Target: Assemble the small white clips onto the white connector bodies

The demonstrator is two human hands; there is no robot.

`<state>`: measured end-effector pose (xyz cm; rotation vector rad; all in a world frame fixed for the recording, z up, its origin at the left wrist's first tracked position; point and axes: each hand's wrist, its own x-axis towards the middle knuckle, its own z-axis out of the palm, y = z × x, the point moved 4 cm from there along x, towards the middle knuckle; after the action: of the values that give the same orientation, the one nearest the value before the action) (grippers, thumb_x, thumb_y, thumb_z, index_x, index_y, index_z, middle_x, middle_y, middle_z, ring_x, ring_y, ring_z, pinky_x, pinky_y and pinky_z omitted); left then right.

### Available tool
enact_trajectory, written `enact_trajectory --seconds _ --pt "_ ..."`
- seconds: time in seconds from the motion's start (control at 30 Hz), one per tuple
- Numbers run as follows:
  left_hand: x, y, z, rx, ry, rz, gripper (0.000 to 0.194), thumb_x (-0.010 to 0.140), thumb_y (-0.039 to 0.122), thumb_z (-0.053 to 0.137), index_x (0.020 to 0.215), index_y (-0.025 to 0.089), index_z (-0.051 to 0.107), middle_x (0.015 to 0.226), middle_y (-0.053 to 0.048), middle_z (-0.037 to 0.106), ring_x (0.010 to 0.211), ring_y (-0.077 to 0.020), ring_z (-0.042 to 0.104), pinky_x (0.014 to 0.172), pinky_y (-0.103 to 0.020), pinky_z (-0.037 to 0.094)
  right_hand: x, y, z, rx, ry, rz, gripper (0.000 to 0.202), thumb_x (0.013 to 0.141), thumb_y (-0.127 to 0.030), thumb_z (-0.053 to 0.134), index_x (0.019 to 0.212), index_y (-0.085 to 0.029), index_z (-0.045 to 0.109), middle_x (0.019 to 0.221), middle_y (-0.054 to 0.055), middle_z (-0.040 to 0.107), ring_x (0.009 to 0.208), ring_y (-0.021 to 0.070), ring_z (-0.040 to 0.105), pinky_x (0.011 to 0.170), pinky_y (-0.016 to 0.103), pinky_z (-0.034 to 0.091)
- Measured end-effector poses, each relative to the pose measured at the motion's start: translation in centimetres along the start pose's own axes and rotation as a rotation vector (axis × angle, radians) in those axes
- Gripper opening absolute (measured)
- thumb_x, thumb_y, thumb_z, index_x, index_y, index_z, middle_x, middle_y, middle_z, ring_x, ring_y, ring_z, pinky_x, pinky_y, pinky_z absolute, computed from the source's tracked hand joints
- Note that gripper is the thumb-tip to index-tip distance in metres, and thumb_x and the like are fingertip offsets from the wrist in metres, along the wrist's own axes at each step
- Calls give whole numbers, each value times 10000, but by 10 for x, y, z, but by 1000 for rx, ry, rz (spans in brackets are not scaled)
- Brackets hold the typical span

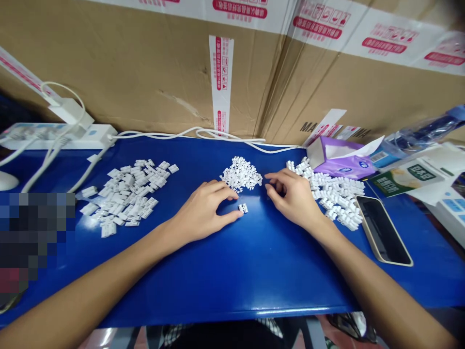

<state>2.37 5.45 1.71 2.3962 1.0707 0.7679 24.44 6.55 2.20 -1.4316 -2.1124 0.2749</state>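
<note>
A single small white part (243, 208) lies on the blue table, at the thumb tip of my left hand (209, 208). That hand's thumb and fingers are apart, with nothing held between them. My right hand (290, 196) is bent near the right side of a pile of tiny white pieces (241, 173); whether its fingertips hold a tiny piece is too small to tell. To the left lies a heap of flat white parts (127, 194). Beyond my right hand is another heap of white parts (339, 196), some of them partly hidden by that hand.
A phone (385, 230) lies at the right, near a purple tissue pack (339, 157) and a green-and-white carton (410, 174). White cables and a power strip (87, 135) run along the back, before large cardboard boxes (145, 72).
</note>
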Motion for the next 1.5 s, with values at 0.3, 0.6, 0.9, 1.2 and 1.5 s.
enact_trajectory --seconds 0.3,0.6,0.9,1.2,1.5 --pt "-2 0 3 48 -41 0 118 929 309 706 953 202 748 943 -39 702 890 -221 642 839 -380 451 -3 -4 12 -128 -77 -49 258 961 -235 563 1140 -142 723 1018 115 694 863 244 657 786 385 544" --pt "-3 1 6 100 -53 16 187 925 339 712 1054 211 758 970 -43 692 902 -230 645 813 -385 419 -4 -3 12 -128 -79 -87 161 973 -233 589 992 -177 739 984 94 719 918 261 666 844 415 545" --pt "-4 0 5 64 -51 32 132 931 291 699 1017 221 772 938 -31 679 880 -212 634 814 -383 411 -5 -4 13 -129 -86 -82 222 987 -265 572 1107 -167 732 1022 104 717 922 262 667 834 421 552" --pt "-4 0 4 67 -45 41 116 925 290 702 993 224 771 944 -33 683 862 -206 628 822 -383 411 -4 -6 12 -104 -77 -89 206 983 -216 562 1098 -171 728 1011 101 716 911 255 669 827 416 552" --pt "-4 1 4 81 -65 43 126 929 293 695 997 221 773 948 -35 683 872 -209 630 815 -386 420 -5 -7 10 -80 -94 -103 133 920 -134 584 960 -172 705 934 85 699 842 244 649 773 382 533"
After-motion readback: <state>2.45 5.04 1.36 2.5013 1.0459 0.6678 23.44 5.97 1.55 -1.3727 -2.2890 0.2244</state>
